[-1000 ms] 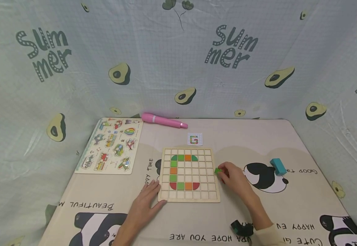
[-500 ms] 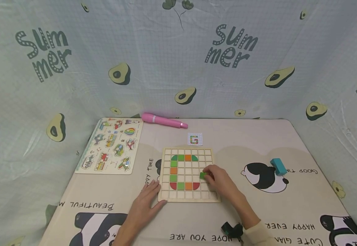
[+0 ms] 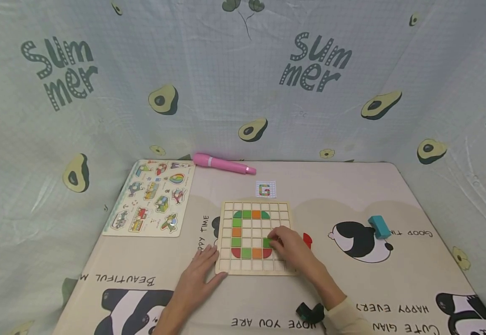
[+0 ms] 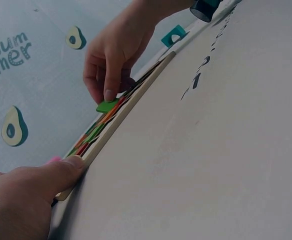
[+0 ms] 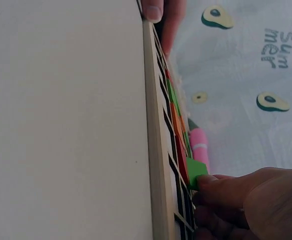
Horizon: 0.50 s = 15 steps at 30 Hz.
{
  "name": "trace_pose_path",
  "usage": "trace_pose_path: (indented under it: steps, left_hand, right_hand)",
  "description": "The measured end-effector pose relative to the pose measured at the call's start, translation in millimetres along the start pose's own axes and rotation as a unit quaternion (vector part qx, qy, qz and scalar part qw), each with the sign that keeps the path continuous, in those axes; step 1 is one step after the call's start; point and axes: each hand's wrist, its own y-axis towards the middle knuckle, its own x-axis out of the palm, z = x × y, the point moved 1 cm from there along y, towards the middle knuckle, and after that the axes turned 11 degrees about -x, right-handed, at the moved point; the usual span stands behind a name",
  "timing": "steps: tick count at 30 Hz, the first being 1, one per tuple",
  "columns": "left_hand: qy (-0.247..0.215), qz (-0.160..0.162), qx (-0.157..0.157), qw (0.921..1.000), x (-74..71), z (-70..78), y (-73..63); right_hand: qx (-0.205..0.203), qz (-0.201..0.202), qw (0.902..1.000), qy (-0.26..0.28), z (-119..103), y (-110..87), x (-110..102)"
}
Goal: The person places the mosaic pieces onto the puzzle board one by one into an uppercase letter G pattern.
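Note:
A square wooden grid board [image 3: 279, 265] lies in the middle, with green, orange and red tiles in some cells forming a C-like outline. My right hand [image 3: 294, 250] pinches a green tile [image 3: 266, 243] between thumb and fingertips, just above the red corner tile at the outline's lower right. The right wrist view shows this green tile [image 5: 196, 171] tilted, one edge right at the grid. My left hand [image 3: 195, 280] rests at the board's lower left corner, fingers extended along its side and thumb on the near edge. A small pattern card [image 3: 266, 189] with a G lies behind the board.
A red piece [image 3: 307, 240] shows on the table behind my right hand. Farther right stands a teal block [image 3: 379, 227]. A picture puzzle board [image 3: 148, 197] lies at the left, and a pink microphone-like stick [image 3: 224, 164] near the back wall.
My right hand has carried the green tile from the board's right edge leftward over the grid to the cell above the red corner. The red piece has come into view. The left hand stays put.

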Motion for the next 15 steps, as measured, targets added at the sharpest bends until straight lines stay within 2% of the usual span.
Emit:
trace_pose_path:
  steps: [15]
  left_hand:
    - [0.003, -0.003, -0.004, 1.0000, 0.5, -0.8, 0.1]
  right_hand:
    - [-0.026, 0.013, 0.9986, -0.045, 1.4, 2.7, 6.4]
